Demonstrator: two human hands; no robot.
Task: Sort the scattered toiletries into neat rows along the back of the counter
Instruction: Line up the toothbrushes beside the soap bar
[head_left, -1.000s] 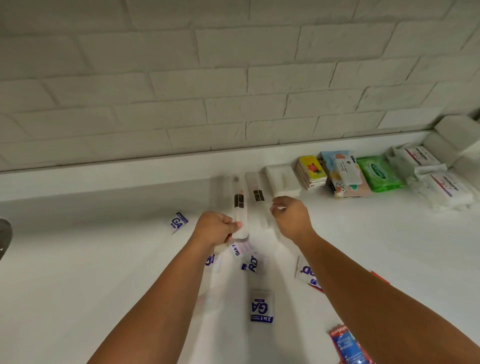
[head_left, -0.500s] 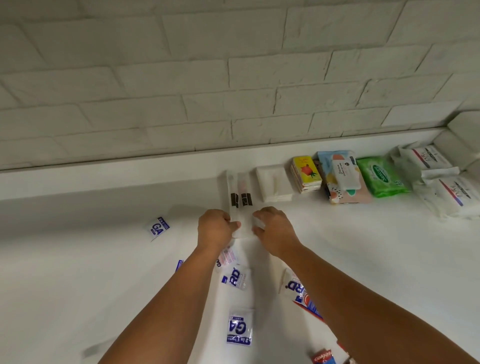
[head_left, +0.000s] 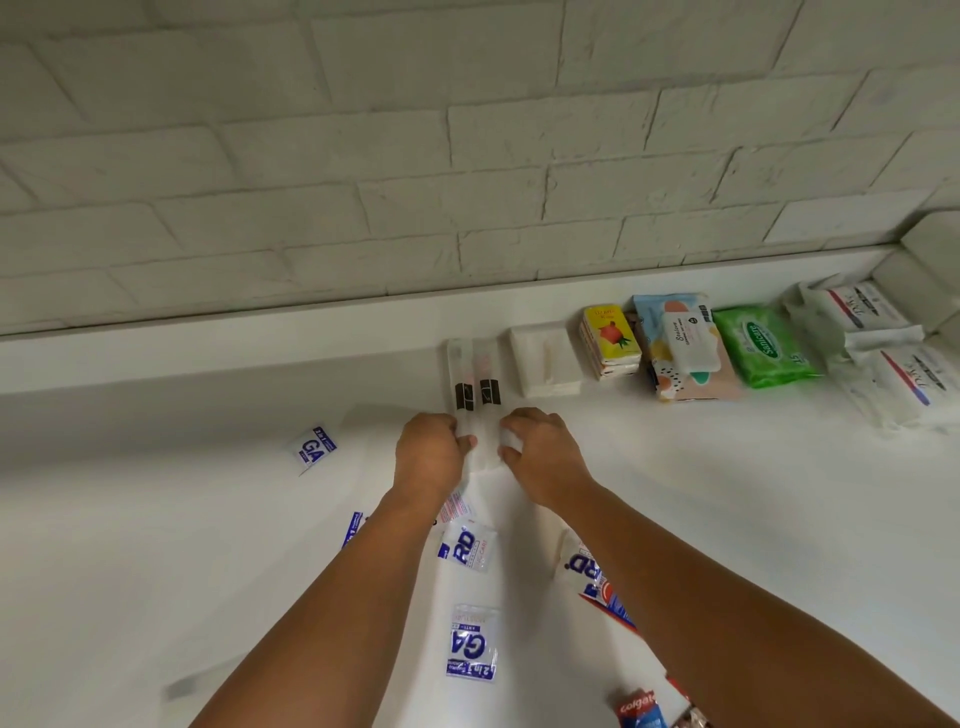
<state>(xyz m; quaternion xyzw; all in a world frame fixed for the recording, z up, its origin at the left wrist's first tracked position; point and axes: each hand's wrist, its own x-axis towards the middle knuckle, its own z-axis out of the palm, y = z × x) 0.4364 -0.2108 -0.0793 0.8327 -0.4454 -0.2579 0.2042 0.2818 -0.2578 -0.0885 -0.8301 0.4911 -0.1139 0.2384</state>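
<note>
The left hand's thumb (head_left: 470, 441) and curled fingers pinch the near end of the left clear packet (head_left: 461, 376). The right hand's fingers (head_left: 519, 418) are bent round the near end of the right clear packet (head_left: 488, 376), so both hands are grasping and neither is slack. The two long packets, each with a dark label, lie side by side and almost touching. They sit just to the left of the white box (head_left: 543, 364), with their far ends towards the back of the counter (head_left: 156, 519). The left hand (head_left: 428, 457) and right hand (head_left: 543, 457) sit close together in front of that box, forearms running back towards the camera. Right of the white box the row is already set out: a yellow pack (head_left: 608, 338), a blue and peach pack (head_left: 675, 358), a green wipes pack (head_left: 763, 345), and white wrapped packs (head_left: 883, 353) at the far right. In front of the white box and to its left, small things lie loose: a GA sachet (head_left: 314, 449) well to the left, an RD sachet (head_left: 467, 545) between the forearms, a nearer GA sachet (head_left: 471, 644), and a red Colgate item (head_left: 639, 706) at the bottom edge. The step in hand looks like squaring the two packets so that they extend the row leftward from the white box. Next, I judge, both ends should be let go without skewing the light packets. Then a hand can draw back for the closest sachet and start it on the left of the packets.
</note>
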